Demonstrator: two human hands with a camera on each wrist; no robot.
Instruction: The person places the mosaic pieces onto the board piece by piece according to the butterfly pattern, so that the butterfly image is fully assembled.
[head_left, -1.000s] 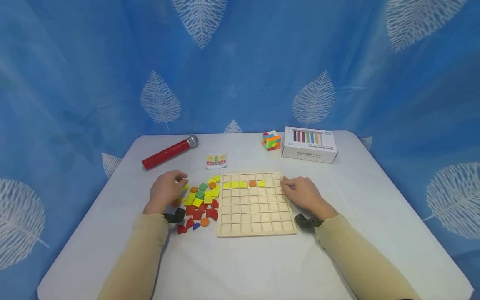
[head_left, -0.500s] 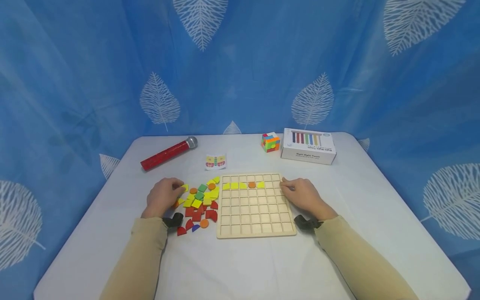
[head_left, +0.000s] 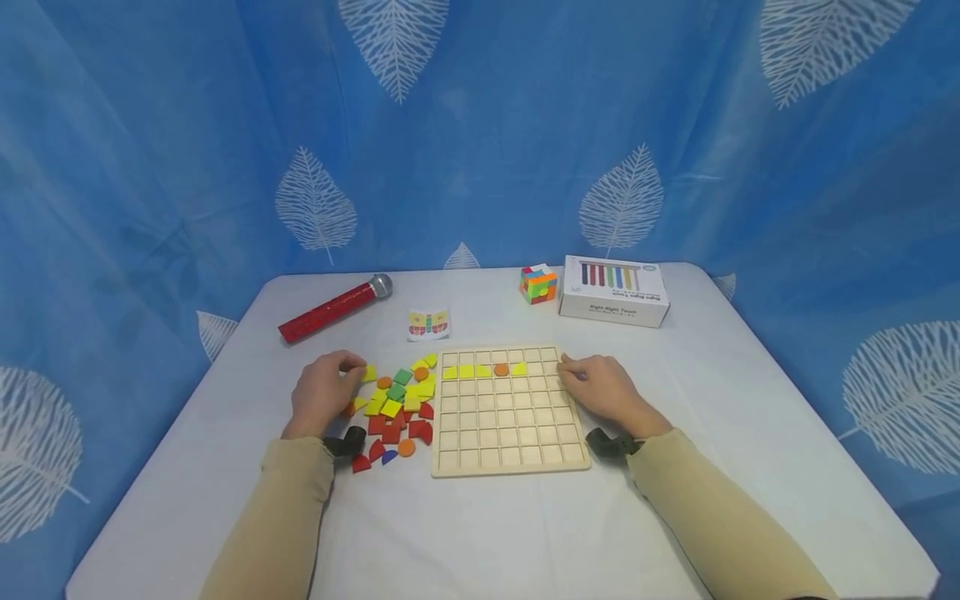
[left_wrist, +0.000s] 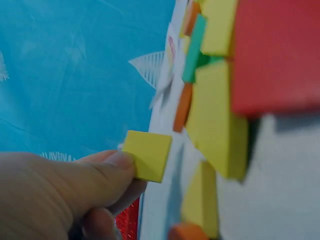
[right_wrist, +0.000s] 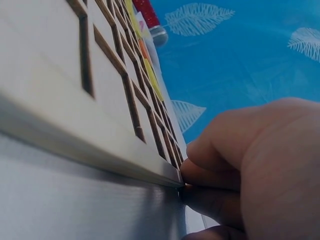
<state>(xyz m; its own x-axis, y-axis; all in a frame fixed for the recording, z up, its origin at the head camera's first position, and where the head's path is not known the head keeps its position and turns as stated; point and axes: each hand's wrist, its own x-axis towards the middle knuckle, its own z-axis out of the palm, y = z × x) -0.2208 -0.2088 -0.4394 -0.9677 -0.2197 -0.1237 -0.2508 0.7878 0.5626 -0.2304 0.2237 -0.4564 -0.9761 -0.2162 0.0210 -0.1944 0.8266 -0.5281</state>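
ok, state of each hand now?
Left hand: closed, pinching a yellow square tile.
Right hand: closed, holding the wooden board by its right edge.

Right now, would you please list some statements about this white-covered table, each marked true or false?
The left hand pinches a flat yellow square tile. True.
The right hand grips the red glittery microphone. False: it holds the edge of the square wooden grid board.
The multicoloured puzzle cube stands beside the white printed box. True.
The loose coloured tiles lie right of the board. False: they lie to its left.
An orange round tile sits between yellow tiles on the board. True.
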